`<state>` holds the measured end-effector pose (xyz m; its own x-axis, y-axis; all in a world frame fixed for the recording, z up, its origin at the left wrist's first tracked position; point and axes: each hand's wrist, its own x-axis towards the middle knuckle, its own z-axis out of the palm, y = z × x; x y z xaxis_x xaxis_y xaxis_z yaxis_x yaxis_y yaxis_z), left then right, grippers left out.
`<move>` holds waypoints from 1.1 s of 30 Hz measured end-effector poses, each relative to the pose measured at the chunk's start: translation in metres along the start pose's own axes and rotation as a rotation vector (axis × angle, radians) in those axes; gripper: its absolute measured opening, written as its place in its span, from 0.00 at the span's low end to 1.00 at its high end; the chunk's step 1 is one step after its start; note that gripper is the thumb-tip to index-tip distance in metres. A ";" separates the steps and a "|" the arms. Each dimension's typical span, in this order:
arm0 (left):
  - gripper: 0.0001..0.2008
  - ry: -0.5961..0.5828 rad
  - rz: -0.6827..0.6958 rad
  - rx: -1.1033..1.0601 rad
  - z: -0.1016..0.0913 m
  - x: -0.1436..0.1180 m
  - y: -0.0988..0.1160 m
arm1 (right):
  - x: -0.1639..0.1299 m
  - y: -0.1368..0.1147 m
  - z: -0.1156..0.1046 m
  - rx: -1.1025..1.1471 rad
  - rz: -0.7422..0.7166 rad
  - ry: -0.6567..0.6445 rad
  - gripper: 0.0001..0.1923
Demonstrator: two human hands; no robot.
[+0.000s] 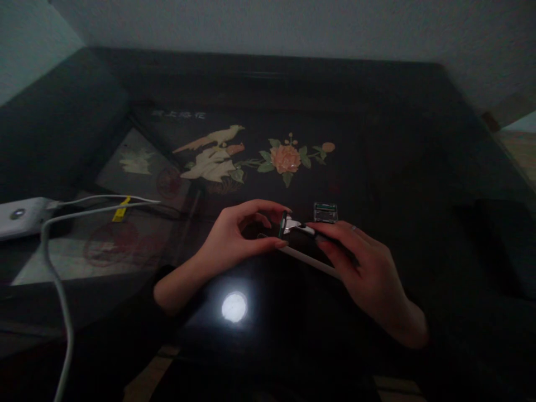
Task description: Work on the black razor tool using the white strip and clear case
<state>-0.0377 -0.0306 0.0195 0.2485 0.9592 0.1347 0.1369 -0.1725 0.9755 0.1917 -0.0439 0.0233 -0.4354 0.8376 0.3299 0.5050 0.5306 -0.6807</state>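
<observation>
A razor (295, 224) with a silver neck and dark handle is held above the dark table, its head turned left. My right hand (366, 271) is closed around the handle, and a ring shows on one finger. The thumb and index finger of my left hand (234, 231) pinch the two ends of the razor's head. Just behind the razor lies a small clear case (325, 213) with a greenish strip inside, probably a blade cartridge. Beneath my hands runs a long thin pale strip (312, 261); its right end is hidden behind my right hand.
At the left sits a white device (23, 218) with a pale cable (61, 285) and a yellow tag (121, 209) on a cord. The glossy table (402, 167) bears a bird-and-flower picture. A dark flat object (505, 245) lies at the right. A bright light reflects near the front.
</observation>
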 end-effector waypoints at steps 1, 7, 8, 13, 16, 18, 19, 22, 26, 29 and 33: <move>0.22 -0.012 -0.016 0.034 -0.001 0.000 0.001 | 0.001 0.001 -0.001 -0.006 -0.009 -0.007 0.13; 0.20 -0.067 0.054 0.282 -0.008 0.001 0.004 | 0.003 0.002 -0.005 -0.073 -0.050 -0.026 0.12; 0.20 -0.070 0.061 0.295 -0.008 0.001 0.003 | 0.003 0.002 -0.005 -0.083 -0.052 -0.028 0.12; 0.21 -0.069 0.029 0.235 -0.006 0.002 0.001 | 0.002 0.004 -0.003 -0.117 -0.054 -0.026 0.13; 0.22 -0.030 -0.020 0.086 -0.003 0.002 -0.002 | 0.001 0.003 0.001 -0.097 -0.061 -0.010 0.13; 0.22 -0.005 -0.043 -0.064 0.000 0.002 -0.004 | 0.000 0.001 0.004 -0.067 -0.062 0.007 0.13; 0.22 0.004 -0.048 -0.142 0.002 0.002 -0.006 | -0.001 -0.001 0.005 -0.050 -0.060 0.015 0.12; 0.22 0.026 -0.062 -0.348 0.009 0.000 -0.008 | -0.004 -0.006 0.008 0.006 -0.044 0.030 0.11; 0.23 0.037 -0.105 -0.553 0.018 -0.004 -0.010 | -0.007 -0.012 0.012 0.080 -0.018 0.022 0.11; 0.23 0.041 -0.133 -0.579 0.019 -0.005 -0.010 | -0.007 -0.012 0.015 0.107 -0.019 0.024 0.11; 0.23 0.031 -0.103 -0.439 0.012 -0.002 -0.007 | -0.004 -0.008 0.010 0.070 -0.041 0.009 0.12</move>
<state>-0.0279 -0.0339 0.0100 0.2255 0.9738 0.0312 -0.2623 0.0298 0.9645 0.1823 -0.0530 0.0210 -0.4478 0.8165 0.3643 0.4331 0.5546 -0.7106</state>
